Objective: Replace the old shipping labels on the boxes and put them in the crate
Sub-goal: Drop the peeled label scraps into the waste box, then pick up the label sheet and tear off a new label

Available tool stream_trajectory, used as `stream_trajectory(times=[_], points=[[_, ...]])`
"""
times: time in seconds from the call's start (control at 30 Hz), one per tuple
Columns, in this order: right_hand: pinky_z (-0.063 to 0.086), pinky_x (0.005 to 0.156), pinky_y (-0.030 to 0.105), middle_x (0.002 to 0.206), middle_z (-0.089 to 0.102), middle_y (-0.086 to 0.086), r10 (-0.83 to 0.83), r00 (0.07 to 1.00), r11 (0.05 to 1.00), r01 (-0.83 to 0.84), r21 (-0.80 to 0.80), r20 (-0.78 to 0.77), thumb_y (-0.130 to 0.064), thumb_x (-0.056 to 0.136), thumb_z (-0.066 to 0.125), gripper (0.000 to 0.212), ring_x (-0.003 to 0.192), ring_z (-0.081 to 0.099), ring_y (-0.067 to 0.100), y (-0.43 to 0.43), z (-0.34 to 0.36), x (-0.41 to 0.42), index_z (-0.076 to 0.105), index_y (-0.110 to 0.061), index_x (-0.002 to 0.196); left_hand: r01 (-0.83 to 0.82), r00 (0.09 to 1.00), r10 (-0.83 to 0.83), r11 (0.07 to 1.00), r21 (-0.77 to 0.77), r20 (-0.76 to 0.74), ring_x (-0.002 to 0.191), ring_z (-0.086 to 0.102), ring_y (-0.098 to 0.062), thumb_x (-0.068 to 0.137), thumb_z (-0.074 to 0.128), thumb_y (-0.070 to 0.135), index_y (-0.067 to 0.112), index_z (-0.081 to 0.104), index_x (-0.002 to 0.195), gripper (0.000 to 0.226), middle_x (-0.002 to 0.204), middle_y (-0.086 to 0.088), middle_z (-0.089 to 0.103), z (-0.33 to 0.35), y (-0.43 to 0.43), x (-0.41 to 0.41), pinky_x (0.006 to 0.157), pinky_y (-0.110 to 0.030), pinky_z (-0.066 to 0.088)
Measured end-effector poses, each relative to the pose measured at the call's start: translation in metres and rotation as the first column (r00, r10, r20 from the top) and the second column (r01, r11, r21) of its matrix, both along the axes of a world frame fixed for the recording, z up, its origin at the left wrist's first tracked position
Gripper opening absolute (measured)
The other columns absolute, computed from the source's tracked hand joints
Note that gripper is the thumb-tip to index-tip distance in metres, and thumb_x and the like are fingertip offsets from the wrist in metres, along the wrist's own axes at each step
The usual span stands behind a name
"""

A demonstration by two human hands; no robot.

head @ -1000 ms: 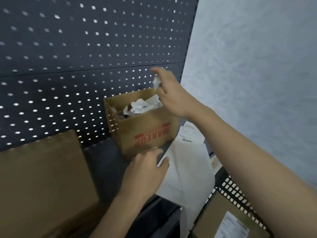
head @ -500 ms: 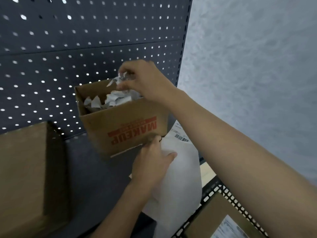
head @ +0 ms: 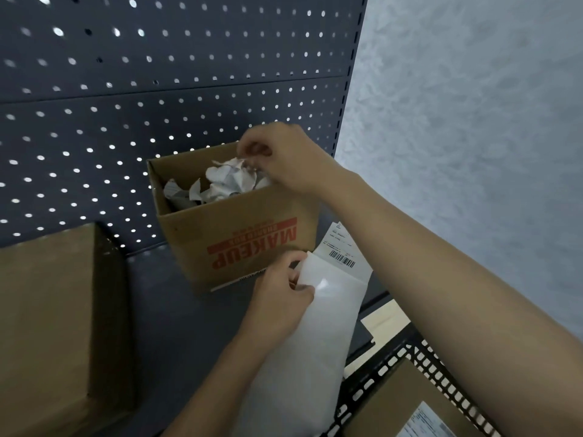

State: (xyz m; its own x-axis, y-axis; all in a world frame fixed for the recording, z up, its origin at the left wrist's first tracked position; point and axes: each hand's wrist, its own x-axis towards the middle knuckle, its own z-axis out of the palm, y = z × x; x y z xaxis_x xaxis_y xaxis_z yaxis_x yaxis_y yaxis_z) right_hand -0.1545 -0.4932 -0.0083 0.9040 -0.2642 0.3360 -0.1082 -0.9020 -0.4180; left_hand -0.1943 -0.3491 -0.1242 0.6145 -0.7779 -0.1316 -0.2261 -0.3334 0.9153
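Scraps [head: 227,181] fill the makeup box [head: 252,244]; my right hand [head: 284,159] curls above them, grip unclear. My left hand [head: 280,291] pinches the label sheet [head: 325,326]. One labelled box [head: 394,402] sits in the crate [head: 378,373]; brown box [head: 47,310] probably next.

Open box [head: 239,244] sits on shelf [head: 176,310], back against pegboard [head: 157,89], w/ crumpled paper [head: 220,184] in it. Closed box [head: 47,310] front-left. Label sheets [head: 328,310] just right of open box. Crate [head: 388,367] below, front-right, w/ labelled box [head: 400,402] inside.

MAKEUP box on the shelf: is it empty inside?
No: crumpled white paper lies piled inside the open MAKEUP box, just beneath the right hand.
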Motion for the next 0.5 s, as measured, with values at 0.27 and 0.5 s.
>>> stream_trajectory(times=[0.27, 0.5], points=[[0.039, 0.068, 0.002, 0.088, 0.062, -0.014, -0.018, 0.996, 1.0, 0.019, -0.015, 0.093, -0.017, 0.094, 0.06, 0.016, 0.077, 0.055, -0.001, -0.008, 0.006, -0.011, 0.076, -0.016, 0.092, 0.132, 0.982, -0.13, 0.991, 0.004, -0.14, 0.104, 0.06, -0.005, 0.077, 0.058, 0.008, 0.048, 0.05, 0.126, 0.063, 0.12, 0.011, 0.059, 0.01, 0.012, 0.001, 0.086, -0.028, 0.053], [0.05, 0.084, 0.029, 0.102, 0.067, -0.002, -0.036, 0.993, 0.999, 0.039, -0.029, 0.111, -0.012, 0.096, 0.052, 0.023, 0.094, 0.06, 0.013, 0.002, 0.0, -0.018, 0.071, -0.017, 0.107, 0.14, 0.979, -0.15, 0.987, -0.079, -0.136, 0.109, 0.054, 0.008, 0.079, 0.053, 0.001, 0.055, 0.047, 0.12, 0.068, 0.124, 0.026, 0.055, 0.02, 0.023, -0.001, 0.09, -0.021, 0.048]])
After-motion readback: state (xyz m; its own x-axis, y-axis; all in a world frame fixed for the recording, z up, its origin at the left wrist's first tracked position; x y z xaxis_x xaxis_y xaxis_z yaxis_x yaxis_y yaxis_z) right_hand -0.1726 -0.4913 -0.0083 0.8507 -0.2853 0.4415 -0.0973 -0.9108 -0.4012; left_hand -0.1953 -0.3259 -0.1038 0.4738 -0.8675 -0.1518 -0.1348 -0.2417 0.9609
